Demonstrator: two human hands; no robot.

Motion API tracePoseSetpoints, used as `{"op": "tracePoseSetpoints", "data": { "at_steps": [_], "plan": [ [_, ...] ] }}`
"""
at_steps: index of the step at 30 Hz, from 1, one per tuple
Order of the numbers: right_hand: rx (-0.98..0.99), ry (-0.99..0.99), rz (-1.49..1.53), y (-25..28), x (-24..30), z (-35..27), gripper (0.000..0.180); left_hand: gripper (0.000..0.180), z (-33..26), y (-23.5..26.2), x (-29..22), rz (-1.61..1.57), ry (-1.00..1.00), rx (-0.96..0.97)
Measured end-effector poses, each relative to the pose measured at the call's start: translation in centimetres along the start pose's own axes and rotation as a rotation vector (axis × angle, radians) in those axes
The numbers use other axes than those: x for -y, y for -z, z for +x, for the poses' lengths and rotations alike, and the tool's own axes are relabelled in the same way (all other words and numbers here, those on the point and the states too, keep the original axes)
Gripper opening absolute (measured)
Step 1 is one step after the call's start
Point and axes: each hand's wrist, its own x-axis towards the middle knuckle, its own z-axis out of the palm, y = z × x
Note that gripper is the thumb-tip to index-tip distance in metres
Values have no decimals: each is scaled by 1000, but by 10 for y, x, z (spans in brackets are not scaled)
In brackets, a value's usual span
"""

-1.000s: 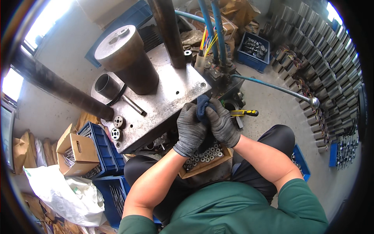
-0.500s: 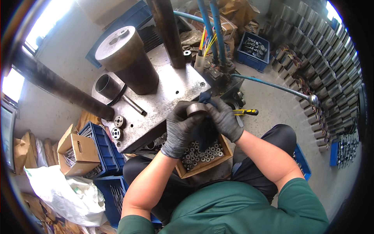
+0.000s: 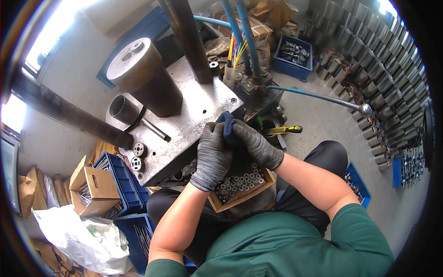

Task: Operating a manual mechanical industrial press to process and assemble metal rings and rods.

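My left hand (image 3: 213, 154), in a grey knit glove, is closed in front of the metal block's near edge. The metal ring it held half a second ago is hidden now behind gloves and cloth. Against it, my right hand (image 3: 258, 145), gloved alike, is closed on a dark blue cloth (image 3: 227, 125) that bulges up between both hands. Below the hands, an open cardboard box (image 3: 240, 201) holds many small metal rings. A yellow-and-black handled tool (image 3: 286, 130) lies just beyond my right hand.
A metal block (image 3: 189, 122) bears a large cylinder (image 3: 154, 83), a short tube (image 3: 123, 110), a rod (image 3: 155, 129) and two round parts. Steel columns (image 3: 189, 41) rise from it. Blue bins (image 3: 295, 67) stand about; stacked metal cylinders (image 3: 369, 60) line the right side.
My hands have closed together and the cloth has come up over the metal ring, which no longer shows. The whole view has shifted slightly.
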Motion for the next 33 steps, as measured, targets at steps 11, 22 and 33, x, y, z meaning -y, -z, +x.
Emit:
{"op": "tracePoseSetpoints", "data": {
  "at_steps": [11,22,33],
  "plan": [
    [-192,147,-493,9,-6,1,45,28,4,2,7,78,-114,-112],
    [-297,174,-701,35,7,3,24,41,-7,15,4,-1143,194,-4],
    [152,473,-492,-13,22,-2,54,51,-5,-34,38,-1249,386,293]
  ]
}}
